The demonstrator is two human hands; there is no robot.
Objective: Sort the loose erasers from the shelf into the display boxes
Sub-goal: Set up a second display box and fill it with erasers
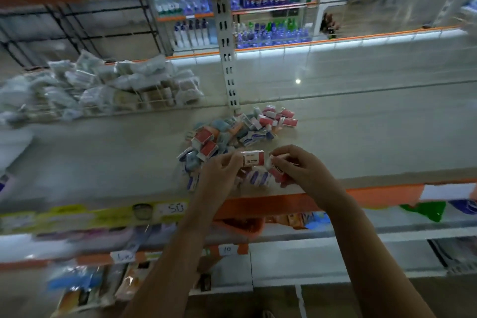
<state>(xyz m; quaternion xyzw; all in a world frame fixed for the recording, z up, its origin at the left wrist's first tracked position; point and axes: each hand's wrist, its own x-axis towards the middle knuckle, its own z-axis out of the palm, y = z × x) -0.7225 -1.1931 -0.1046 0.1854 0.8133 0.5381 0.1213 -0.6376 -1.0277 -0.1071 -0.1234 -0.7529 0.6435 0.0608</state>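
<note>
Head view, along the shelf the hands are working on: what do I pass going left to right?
Wire basket of clear-wrapped packs → left hand → red-and-white eraser box held in its fingertips → right hand, gripping another small red-and-white eraser → bare shelf surface.

a handwritten price tag [173, 208] on the shelf's front edge reads "50". a lower tag [228, 249] reads "10". the eraser [254, 158] shows digits, possibly "28", too blurred to confirm.
</note>
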